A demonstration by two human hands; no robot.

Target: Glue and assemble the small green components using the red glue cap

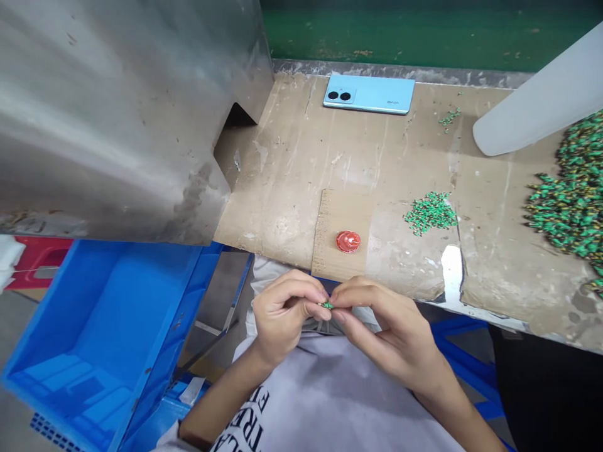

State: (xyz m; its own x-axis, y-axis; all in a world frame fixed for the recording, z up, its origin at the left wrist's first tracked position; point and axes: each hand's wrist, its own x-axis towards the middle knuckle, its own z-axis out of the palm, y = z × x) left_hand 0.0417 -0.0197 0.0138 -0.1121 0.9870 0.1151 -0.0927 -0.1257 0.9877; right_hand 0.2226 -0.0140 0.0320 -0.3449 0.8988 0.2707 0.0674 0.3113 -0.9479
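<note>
Your left hand [285, 314] and right hand [381, 326] are closed in a fingertip pinch on a small green component [326, 306], both gripping it at center. A red round part [348, 241] lies at 12 o'clock on the cardboard-covered surface [301, 150], a green component heap [430, 213] at 1 o'clock, and a blue plastic crate [103, 339] at 9 o'clock.

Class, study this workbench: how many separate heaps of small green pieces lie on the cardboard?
3: a small scatter right of the blue phone, a compact heap mid-bench, and a large heap at the right edge. That heap runs out of frame, so more may be hidden.
</note>
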